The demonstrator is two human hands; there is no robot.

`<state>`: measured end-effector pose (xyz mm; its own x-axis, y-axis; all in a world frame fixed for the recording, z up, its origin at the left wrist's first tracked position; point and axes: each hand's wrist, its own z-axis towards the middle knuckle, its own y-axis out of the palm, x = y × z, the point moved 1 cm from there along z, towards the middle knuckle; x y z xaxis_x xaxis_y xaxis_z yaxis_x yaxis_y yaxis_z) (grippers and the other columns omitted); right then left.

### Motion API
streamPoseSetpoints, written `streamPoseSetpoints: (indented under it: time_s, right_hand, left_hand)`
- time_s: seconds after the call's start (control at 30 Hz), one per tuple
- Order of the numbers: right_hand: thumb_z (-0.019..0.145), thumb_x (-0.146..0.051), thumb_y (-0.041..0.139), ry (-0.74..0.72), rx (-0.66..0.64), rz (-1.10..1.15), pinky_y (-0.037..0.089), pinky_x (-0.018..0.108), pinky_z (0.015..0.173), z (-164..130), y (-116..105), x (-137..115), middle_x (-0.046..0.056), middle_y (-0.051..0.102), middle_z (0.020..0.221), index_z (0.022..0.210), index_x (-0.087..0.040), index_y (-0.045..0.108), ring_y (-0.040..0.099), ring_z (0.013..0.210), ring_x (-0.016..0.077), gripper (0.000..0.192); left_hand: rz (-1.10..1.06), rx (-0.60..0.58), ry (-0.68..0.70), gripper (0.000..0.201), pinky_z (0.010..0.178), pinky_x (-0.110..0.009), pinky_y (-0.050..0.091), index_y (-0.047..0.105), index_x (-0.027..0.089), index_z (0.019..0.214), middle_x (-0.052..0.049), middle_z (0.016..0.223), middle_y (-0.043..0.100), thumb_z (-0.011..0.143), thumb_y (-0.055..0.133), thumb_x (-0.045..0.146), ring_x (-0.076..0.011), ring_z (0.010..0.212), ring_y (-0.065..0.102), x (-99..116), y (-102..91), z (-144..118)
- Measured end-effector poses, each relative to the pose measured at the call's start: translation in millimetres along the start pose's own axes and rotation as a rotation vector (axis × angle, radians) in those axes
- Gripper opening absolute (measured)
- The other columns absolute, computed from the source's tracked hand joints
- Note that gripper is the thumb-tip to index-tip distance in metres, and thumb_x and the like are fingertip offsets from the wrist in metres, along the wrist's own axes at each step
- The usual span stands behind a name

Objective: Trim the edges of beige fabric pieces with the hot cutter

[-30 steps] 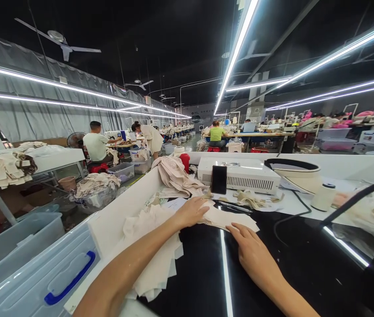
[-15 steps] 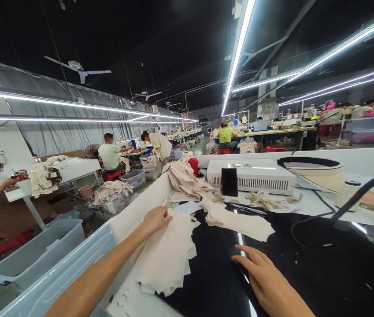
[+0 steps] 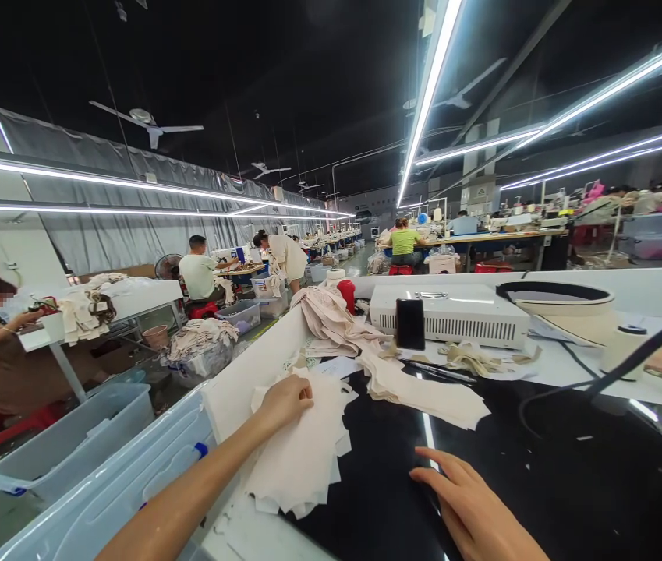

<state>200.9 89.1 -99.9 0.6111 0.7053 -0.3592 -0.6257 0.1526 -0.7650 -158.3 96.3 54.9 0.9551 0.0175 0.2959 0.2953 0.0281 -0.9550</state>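
Observation:
A fanned stack of cream fabric pieces [image 3: 301, 467] lies at the left edge of the glossy black work surface [image 3: 383, 483]. My left hand [image 3: 287, 401] is on the upper part of this stack, its fingers curled and pressed together on the top fabric piece. The fingertips are partly hidden from me. To the right, my right hand [image 3: 462, 499] hovers low over the black surface with fingers apart and nothing in them. Ahead of it lies a second pile of long cream fabric strips [image 3: 424, 389], joined at the back by a heap of draped fabric [image 3: 336, 315].
A phone [image 3: 410, 324] leans on a white vented box [image 3: 453, 312]. A sun visor [image 3: 558, 312], a lidded cup [image 3: 624, 351] and a black cable [image 3: 646, 351] are at the right. Blue plastic bins [image 3: 79, 436] stand at left. Several co-workers sit or stand farther off.
My left hand has shifted slightly right and down over the stack. My right hand has barely moved. The whole view has moved a little, and a dark metallic thing shows at the right edge.

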Motion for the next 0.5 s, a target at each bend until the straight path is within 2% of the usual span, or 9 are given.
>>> streamPoseSetpoints:
  time_s: [0.13, 0.27, 0.37, 0.5]
  right_hand:
    - [0.104, -0.011, 0.043, -0.027, 0.011, 0.035, 0.067, 0.051, 0.113, -0.5, -7.9, -9.0, 0.014, 0.076, 0.151, 0.126, -0.029, 0.086, 0.077, 0.137, 0.0333, 0.051]
    - [0.107, -0.011, 0.045, -0.029, -0.04, 0.064, 0.067, 0.049, 0.115, -0.2, -23.2, -19.8, 0.013, 0.076, 0.153, 0.128, -0.029, 0.085, 0.077, 0.139, 0.0321, 0.049]
    - [0.107, -0.012, 0.046, -0.043, -0.064, 0.109, 0.068, 0.047, 0.114, 0.0, -31.1, -27.5, 0.012, 0.077, 0.152, 0.13, -0.03, 0.085, 0.078, 0.137, 0.0314, 0.048]
    - [0.109, -0.017, 0.049, 0.016, -0.04, 0.223, 0.069, 0.043, 0.111, 2.3, -34.5, -42.0, 0.01, 0.08, 0.146, 0.126, -0.032, 0.087, 0.082, 0.129, 0.0303, 0.044]
  left_hand:
    - [-0.064, 0.043, 0.005, 0.029, 0.105, -0.05, 0.063, 0.075, 0.017, 0.125, -0.009, 0.128, 0.075, 0.112, 0.076, 0.043, -0.0272, 0.116, 0.074, -4.5, 3.6, 1.6]
    - [-0.16, 0.064, 0.015, 0.03, 0.102, -0.048, 0.064, 0.074, 0.017, 0.124, -0.009, 0.125, 0.075, 0.112, 0.076, 0.045, -0.0264, 0.113, 0.074, -11.2, 3.7, 6.7]
    - [-0.256, 0.057, 0.028, 0.031, 0.098, -0.046, 0.065, 0.074, 0.016, 0.123, -0.008, 0.121, 0.076, 0.112, 0.075, 0.045, -0.0254, 0.108, 0.076, -14.4, 1.3, 12.3]
    - [-0.395, 0.033, 0.046, 0.032, 0.089, -0.041, 0.068, 0.074, 0.015, 0.121, -0.006, 0.114, 0.076, 0.114, 0.073, 0.046, -0.0223, 0.098, 0.077, -12.9, -1.6, 16.5]
